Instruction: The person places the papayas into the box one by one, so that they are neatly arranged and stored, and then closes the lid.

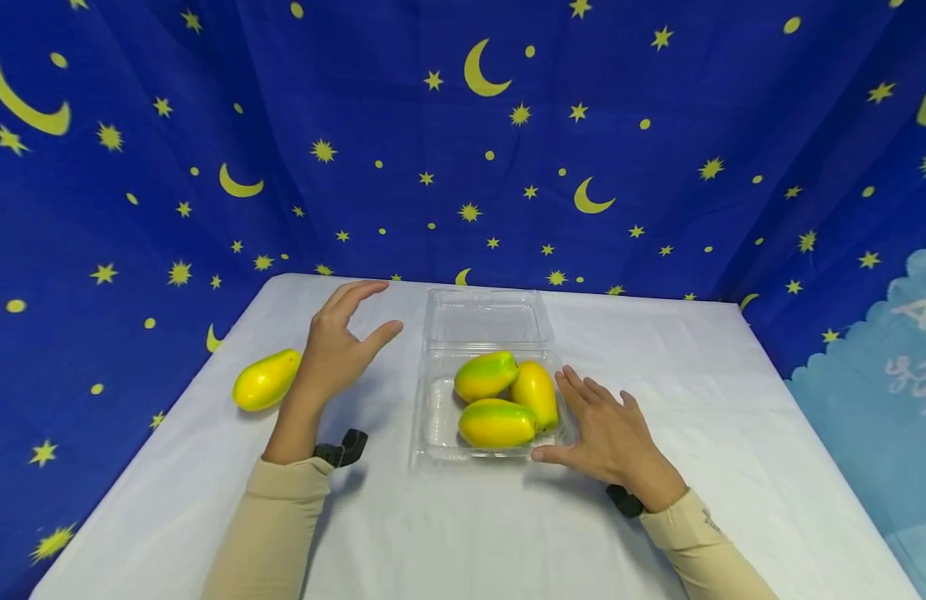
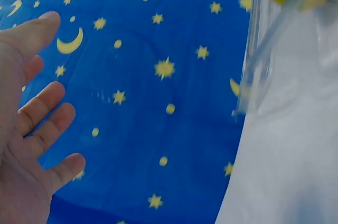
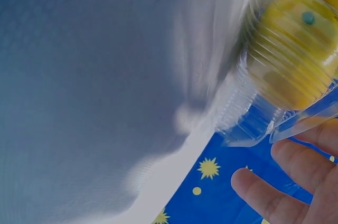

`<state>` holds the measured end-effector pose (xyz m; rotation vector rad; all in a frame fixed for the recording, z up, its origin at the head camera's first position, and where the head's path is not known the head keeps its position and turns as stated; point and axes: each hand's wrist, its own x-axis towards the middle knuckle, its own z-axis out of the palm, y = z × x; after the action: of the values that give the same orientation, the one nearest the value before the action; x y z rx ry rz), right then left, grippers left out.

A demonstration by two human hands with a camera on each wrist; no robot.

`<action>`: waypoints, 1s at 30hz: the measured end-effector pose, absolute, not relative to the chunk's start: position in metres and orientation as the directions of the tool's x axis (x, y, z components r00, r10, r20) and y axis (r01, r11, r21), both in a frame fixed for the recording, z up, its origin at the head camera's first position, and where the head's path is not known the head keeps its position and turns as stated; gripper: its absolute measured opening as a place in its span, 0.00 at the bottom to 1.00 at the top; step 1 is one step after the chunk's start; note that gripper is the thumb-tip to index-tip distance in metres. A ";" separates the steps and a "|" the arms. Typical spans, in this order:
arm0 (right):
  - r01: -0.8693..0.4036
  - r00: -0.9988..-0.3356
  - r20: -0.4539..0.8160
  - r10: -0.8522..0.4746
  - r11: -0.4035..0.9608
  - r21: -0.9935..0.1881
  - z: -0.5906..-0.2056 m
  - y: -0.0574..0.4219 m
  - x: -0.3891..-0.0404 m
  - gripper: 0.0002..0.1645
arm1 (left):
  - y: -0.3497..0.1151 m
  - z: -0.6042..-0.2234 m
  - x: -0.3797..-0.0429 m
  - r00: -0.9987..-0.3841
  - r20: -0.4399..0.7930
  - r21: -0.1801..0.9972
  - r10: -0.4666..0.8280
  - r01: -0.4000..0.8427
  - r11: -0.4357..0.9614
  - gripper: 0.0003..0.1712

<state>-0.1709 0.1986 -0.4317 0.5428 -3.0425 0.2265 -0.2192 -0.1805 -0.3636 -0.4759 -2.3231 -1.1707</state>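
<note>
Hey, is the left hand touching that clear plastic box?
Apart: the head view shows a strip of white tablecloth between the left hand and the clear plastic box.

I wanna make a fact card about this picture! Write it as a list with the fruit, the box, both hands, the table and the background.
Fruit in box: three yellow-green fruits
Loose fruit: one, on the table, at the person's left
Box: clear plastic; lid open
Left hand: holding nothing, between loose fruit and box
Right hand: at the box's right side; touching or not, unclear
Table cover: white
Background: blue cloth, yellow moons and stars
</note>
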 end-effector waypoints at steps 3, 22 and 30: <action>-0.352 -0.936 0.060 -0.347 0.924 -0.148 -0.433 0.197 -0.170 0.73 | -0.191 -0.363 -0.216 -0.812 0.582 0.640 0.044 0.490 0.592 0.32; -0.354 -0.935 0.064 -0.348 0.928 -0.117 -0.433 0.198 -0.173 0.73 | -0.263 -0.386 -0.188 -0.851 0.470 0.703 -0.233 0.201 0.682 0.31; -0.343 -0.939 0.057 -0.339 0.932 -0.120 -0.431 0.201 -0.173 0.73 | -0.292 -0.419 -0.174 -0.828 0.439 0.751 -0.348 0.126 0.648 0.30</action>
<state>-0.1728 0.2014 -0.4311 0.5392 -3.0527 0.1987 -0.1744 -0.2919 -0.4193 0.1717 -2.3035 -1.1077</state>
